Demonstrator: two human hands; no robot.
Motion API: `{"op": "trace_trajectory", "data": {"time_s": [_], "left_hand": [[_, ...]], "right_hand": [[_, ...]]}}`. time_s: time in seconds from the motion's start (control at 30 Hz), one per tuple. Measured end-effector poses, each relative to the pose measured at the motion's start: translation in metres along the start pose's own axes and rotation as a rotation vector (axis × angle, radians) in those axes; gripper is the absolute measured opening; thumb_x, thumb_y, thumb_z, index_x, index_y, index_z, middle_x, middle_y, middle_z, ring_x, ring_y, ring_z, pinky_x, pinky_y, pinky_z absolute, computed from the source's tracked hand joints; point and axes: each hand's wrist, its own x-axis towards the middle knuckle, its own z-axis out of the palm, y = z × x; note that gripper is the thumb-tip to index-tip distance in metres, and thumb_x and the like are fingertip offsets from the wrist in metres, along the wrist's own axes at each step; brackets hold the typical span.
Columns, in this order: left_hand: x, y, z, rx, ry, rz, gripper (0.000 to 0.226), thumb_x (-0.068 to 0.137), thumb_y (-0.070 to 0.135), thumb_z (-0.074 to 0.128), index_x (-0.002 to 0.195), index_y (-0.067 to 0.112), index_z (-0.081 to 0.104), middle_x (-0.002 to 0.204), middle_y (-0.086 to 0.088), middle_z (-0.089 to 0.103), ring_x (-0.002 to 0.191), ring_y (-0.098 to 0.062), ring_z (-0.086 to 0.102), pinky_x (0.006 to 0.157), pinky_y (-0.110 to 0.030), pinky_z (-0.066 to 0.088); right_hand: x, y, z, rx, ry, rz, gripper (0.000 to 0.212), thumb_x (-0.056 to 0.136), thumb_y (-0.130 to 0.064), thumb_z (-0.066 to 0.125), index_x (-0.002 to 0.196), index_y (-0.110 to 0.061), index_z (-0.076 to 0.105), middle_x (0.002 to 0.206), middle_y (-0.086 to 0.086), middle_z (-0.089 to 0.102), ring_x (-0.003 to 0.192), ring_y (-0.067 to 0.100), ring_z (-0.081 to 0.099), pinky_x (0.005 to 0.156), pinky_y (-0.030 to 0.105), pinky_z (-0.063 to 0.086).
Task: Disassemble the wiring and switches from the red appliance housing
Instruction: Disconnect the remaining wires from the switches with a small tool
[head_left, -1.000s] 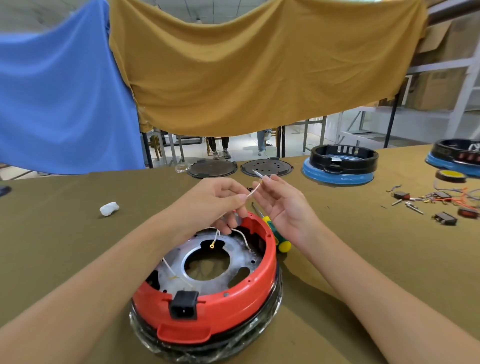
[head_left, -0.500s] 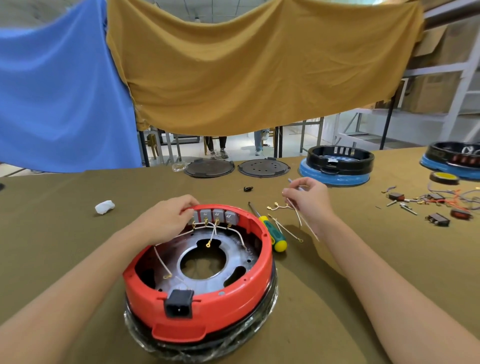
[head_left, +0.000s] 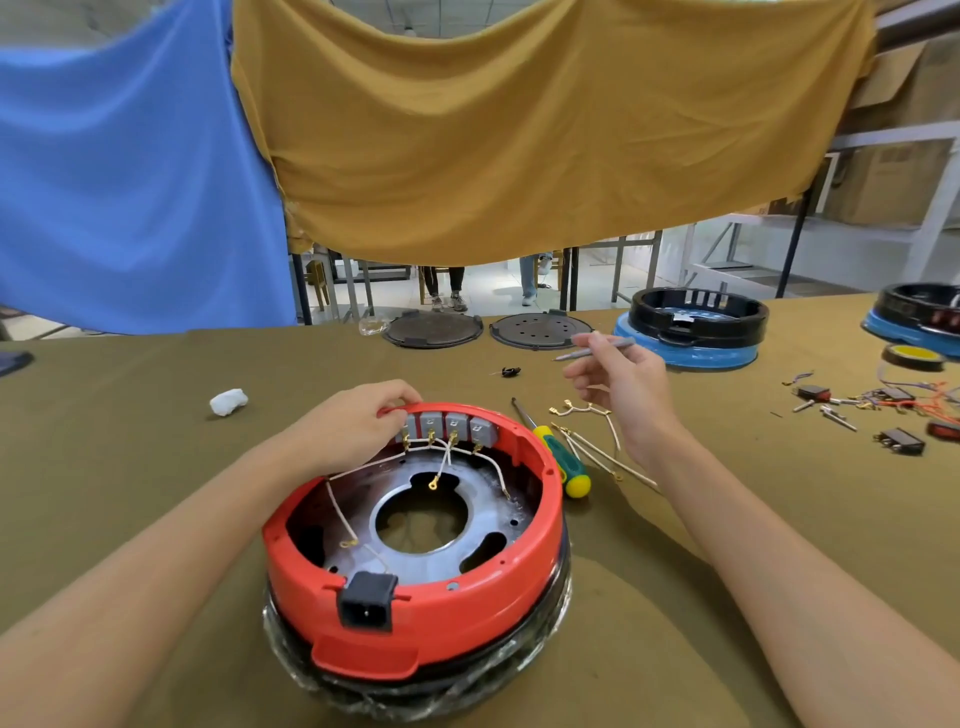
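Four grey switches sit in a row inside the far rim of the red housing, which rests open side up on the olive table cover, near the camera. White wires run from the switch terminals across the metal plate. The left hand curls its fingers over the rim, gripping it beside the leftmost switch. The right hand, raised right of the housing, pinches a thin grey wire sleeve. Loose wires and a green-and-yellow screwdriver lie just right of the housing.
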Motion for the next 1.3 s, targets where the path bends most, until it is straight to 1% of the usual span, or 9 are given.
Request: {"op": "trace_trajectory", "data": {"time_s": [0.2,0.33,0.47,0.63,0.73,0.83,0.93,1.13,1.3], "left_hand": [[-0.001,0.004,-0.012,0.007,-0.131,0.046,0.022,0.105,0.026,0.043,0.121,0.031,0.057,0.111,0.01,0.063,0.101,-0.009,0.059,0.082,-0.026,0.041],[-0.001,0.011,-0.007,-0.011,-0.078,0.087,0.022,0.102,0.016,0.047,0.122,0.022,0.052,0.113,0.003,0.06,0.104,-0.015,0.057,0.089,-0.029,0.043],[-0.005,0.013,0.004,-0.053,-0.005,0.13,0.012,0.094,0.009,0.05,0.096,0.02,0.05,0.09,0.005,0.051,0.076,-0.01,0.048,0.068,-0.023,0.037],[-0.006,0.015,0.005,-0.078,-0.027,0.126,0.007,0.093,0.022,0.058,0.089,0.025,0.063,0.109,0.009,0.05,0.095,0.005,0.051,0.081,-0.007,0.034],[-0.006,0.022,0.007,-0.1,0.012,0.103,0.006,0.089,0.03,0.066,0.087,0.025,0.067,0.11,0.007,0.051,0.099,0.002,0.051,0.083,-0.014,0.038],[-0.007,0.032,0.01,-0.057,0.056,0.069,0.012,0.082,0.036,0.072,0.078,0.025,0.07,0.106,0.007,0.056,0.102,-0.005,0.053,0.093,-0.036,0.045],[-0.008,0.041,0.013,0.01,0.091,0.01,0.015,0.075,0.038,0.077,0.068,0.028,0.068,0.107,0.005,0.058,0.109,-0.015,0.053,0.098,-0.046,0.044],[-0.01,0.052,0.023,0.126,0.193,-0.059,0.012,0.073,0.034,0.076,0.068,0.026,0.068,0.116,0.005,0.051,0.111,-0.015,0.053,0.091,-0.046,0.048],[-0.005,0.051,0.029,0.119,0.236,-0.082,0.015,0.074,0.031,0.075,0.063,0.022,0.07,0.116,0.01,0.056,0.108,-0.016,0.053,0.092,-0.048,0.045]], "right_hand": [[-0.02,-0.005,0.018,0.086,-0.355,0.014,0.027,0.101,-0.029,0.056,0.094,-0.011,0.075,0.078,0.007,0.069,0.069,0.015,0.062,0.067,0.028,0.055],[-0.031,-0.008,0.027,0.06,-0.385,-0.037,0.015,0.099,-0.014,0.058,0.094,-0.004,0.067,0.076,0.01,0.07,0.071,0.019,0.065,0.075,0.035,0.057],[-0.041,-0.01,0.034,-0.029,-0.421,-0.177,0.018,0.099,-0.009,0.057,0.099,0.008,0.061,0.081,0.015,0.069,0.071,0.016,0.068,0.075,0.032,0.06],[-0.047,-0.007,0.042,-0.166,-0.4,-0.315,0.018,0.099,-0.009,0.058,0.096,0.008,0.061,0.084,0.019,0.071,0.075,0.019,0.071,0.074,0.031,0.059],[-0.047,-0.004,0.042,-0.28,-0.399,-0.369,0.016,0.099,-0.017,0.06,0.093,-0.002,0.063,0.082,0.013,0.073,0.079,0.024,0.072,0.08,0.046,0.056],[-0.047,-0.002,0.041,-0.299,-0.391,-0.391,0.016,0.099,-0.02,0.061,0.092,-0.006,0.064,0.08,0.008,0.073,0.079,0.022,0.072,0.081,0.05,0.056],[-0.047,-0.002,0.04,-0.322,-0.393,-0.412,0.015,0.099,-0.02,0.061,0.092,-0.008,0.064,0.08,0.006,0.073,0.078,0.02,0.071,0.079,0.047,0.057],[-0.046,-0.001,0.04,-0.341,-0.406,-0.432,0.014,0.099,-0.021,0.061,0.092,-0.009,0.065,0.08,0.002,0.072,0.076,0.016,0.071,0.077,0.039,0.057],[-0.046,0.0,0.039,-0.331,-0.428,-0.465,0.015,0.099,-0.021,0.061,0.092,-0.008,0.063,0.077,0.003,0.071,0.069,0.018,0.07,0.068,0.021,0.054]]}}
